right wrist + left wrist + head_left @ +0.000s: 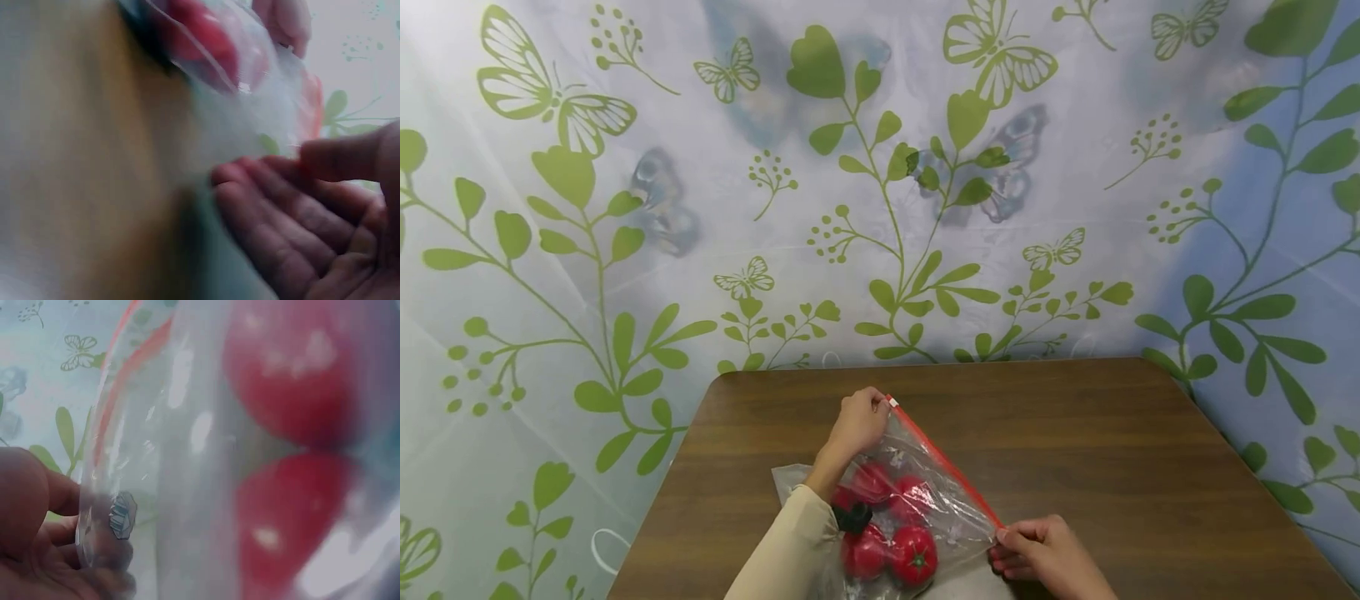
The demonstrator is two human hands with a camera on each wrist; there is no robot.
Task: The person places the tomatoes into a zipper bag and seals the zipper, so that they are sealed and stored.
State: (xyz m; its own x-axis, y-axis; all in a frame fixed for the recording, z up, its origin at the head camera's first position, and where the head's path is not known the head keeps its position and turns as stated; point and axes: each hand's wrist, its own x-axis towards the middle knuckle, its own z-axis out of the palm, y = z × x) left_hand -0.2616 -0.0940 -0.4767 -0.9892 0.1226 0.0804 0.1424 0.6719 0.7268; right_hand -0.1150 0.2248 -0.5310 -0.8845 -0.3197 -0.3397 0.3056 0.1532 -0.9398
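A clear zip bag (958,533) with a red zip strip (947,467) is stretched slantwise between both hands over the table. Several red tomatoes (914,557) lie inside it, beside a dark item (853,518) I cannot identify. My left hand (859,423) pinches the strip's far end, beside a small white slider (893,402). At the near right end, my right hand (1048,550) pinches the bag's corner between thumb and fingers. Through the plastic, two tomatoes (290,369) fill much of the left wrist view. The right wrist view shows my right thumb against the red strip (312,109).
The brown wooden table (1112,442) has rounded far corners. A pale curtain (760,308) with green leaves and butterflies hangs right behind its far edge and along both sides. Some whitish material (973,583) lies under the bag at the bottom of the head view.
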